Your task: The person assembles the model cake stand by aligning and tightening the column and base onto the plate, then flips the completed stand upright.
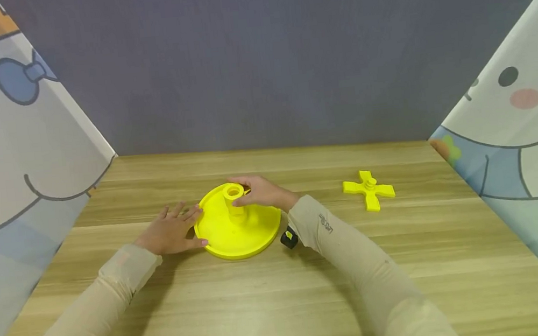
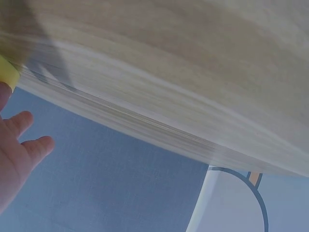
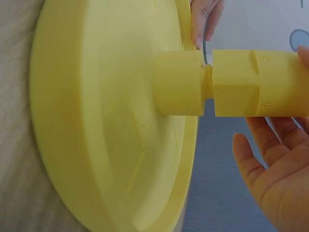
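Observation:
A round yellow disc (image 1: 222,243) with a raised rim lies flat on the wooden table, a short round post (image 3: 178,83) standing at its centre. My left hand (image 1: 173,231) rests against the disc's left rim, fingers spread and fairly straight. Above the post is a hollow yellow cylinder (image 3: 236,83) with a flat-sided lower end and embossed digits. My right hand (image 1: 263,191) grips its upper part between thumb and fingers. A narrow neck shows between cylinder and post in the right wrist view. The left wrist view catches only some fingers and a yellow edge (image 2: 7,75).
To the right on the table (image 1: 244,311) lies a yellow cross-shaped piece (image 1: 371,201) with a small knob at its middle. Below the right wrist is a small black object (image 1: 289,239). A grey panel (image 1: 259,66) closes the back, with cartoon-printed panels on both sides.

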The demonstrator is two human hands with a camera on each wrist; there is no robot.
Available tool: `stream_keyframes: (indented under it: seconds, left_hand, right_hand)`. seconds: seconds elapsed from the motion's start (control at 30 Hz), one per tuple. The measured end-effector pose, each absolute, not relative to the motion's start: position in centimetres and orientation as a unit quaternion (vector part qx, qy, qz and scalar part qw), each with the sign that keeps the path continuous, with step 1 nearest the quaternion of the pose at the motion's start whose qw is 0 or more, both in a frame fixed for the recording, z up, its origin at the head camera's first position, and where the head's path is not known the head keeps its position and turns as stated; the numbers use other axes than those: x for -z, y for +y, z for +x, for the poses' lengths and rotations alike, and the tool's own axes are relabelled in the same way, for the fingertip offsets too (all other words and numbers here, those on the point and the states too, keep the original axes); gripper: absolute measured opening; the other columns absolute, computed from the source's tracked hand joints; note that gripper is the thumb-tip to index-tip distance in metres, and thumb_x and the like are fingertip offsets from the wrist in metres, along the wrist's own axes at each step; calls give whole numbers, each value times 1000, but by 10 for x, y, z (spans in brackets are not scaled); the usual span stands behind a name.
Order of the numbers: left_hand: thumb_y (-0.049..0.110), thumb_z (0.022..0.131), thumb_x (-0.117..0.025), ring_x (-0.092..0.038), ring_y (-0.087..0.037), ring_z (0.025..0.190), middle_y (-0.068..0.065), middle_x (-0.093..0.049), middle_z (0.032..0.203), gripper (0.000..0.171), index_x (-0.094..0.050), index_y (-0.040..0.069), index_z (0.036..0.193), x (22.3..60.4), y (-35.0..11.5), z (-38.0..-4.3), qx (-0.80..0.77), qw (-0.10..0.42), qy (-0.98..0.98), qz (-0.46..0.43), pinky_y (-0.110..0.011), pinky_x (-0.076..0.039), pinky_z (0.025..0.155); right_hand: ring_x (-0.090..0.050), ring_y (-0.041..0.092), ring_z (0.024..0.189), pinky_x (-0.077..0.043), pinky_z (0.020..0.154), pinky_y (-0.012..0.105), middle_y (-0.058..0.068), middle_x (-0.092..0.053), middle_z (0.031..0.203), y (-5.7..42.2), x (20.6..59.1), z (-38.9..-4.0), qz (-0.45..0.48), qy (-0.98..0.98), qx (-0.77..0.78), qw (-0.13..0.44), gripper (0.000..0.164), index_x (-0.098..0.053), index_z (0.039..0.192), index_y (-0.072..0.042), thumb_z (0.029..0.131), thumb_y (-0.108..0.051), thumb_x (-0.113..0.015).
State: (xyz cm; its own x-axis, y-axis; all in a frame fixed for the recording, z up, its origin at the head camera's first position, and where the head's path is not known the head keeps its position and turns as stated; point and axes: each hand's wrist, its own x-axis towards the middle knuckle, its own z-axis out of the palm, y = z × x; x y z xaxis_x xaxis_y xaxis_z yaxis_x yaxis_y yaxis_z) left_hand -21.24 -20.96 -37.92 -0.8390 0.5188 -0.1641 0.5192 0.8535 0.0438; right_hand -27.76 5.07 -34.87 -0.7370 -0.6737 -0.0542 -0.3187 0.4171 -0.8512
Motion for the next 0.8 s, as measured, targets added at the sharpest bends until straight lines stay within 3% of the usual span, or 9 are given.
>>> stream_keyframes:
  seconds: [0.13, 0.27, 0.53, 0.8]
  left_hand:
    - [66, 89, -48, -24, -50, 136, -20, -35, 149, 89, -36, -1, 146, 382, -210, -211, 1, 81, 958, 274, -69, -19, 105]
    - [65, 88, -49, -26, -50, 135, -21, -37, 148, 88, -37, -2, 145, 380, -209, -211, 4, 75, 957, 280, -69, -22, 103]
    - [65, 89, -48, -26, -50, 135, -21, -37, 148, 88, -37, -1, 145, 375, -208, -212, 10, 76, 957, 279, -69, -21, 104]
    - [63, 89, -51, -27, -51, 134, -21, -38, 148, 86, -38, -1, 145, 380, -210, -212, 3, 71, 957, 281, -69, -22, 103]
  right_hand:
    - [-56, 22, 109, -46, 92, 23, 12, -57, 129, 48, 352, -274, -286, 827, 453, 174, 59, -48, 137, 1, 85, -13, -73]
    - [-55, 23, 103, -46, 90, 24, 10, -59, 118, 46, 353, -272, -273, 841, 443, 146, 57, -53, 129, -1, 81, -17, -79]
    - [-43, 25, 129, -36, 107, 39, 14, -38, 149, 51, 350, -277, -321, 831, 419, 177, 75, -31, 149, -4, 87, -16, -71]
    - [-50, 22, 120, -41, 101, 31, 11, -45, 145, 52, 347, -276, -313, 831, 418, 194, 63, -40, 145, -3, 88, -11, -68]
